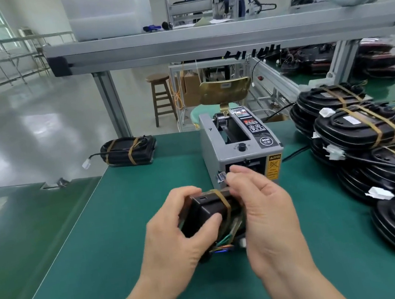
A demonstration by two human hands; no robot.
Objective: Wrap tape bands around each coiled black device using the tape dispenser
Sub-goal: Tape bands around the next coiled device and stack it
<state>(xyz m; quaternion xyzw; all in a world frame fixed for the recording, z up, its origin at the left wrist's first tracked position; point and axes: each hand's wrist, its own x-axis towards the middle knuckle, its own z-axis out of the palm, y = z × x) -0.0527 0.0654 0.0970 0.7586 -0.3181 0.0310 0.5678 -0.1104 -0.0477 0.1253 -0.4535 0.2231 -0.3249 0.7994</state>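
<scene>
1. Two hands are at work, low in the centre of the frame, over the green mat (101, 262).
2. The left hand (177, 234) grips one black device (206, 212). Its fingers curl over the top edge and its thumb presses the near face.
3. One tan tape band (224, 202) runs over that device, right of its middle. A bunch of coloured wires (223, 246) hangs out below it.
4. The right hand (264, 210) sits at the device's right end with its fingers curled in tight, fingertips up by the band. Blur hides the pinch, so I cannot tell whether it holds tape or device.
5. One grey tape dispenser (238, 144) stands just behind the hands in mid-frame. Its outlet faces them and is close to the right fingertips.
6. One taped device (128, 149) lies alone at the back left edge of the mat. It has two bands, and a white plug sticks out to its left.
7. Down the right side of the frame is a pile (364, 127) of banded devices. Four tops show, and there are more beneath that I cannot count.
8. Behind the bench stand one wooden stool (160, 96) and one chair (225, 90) with a gold back.
</scene>
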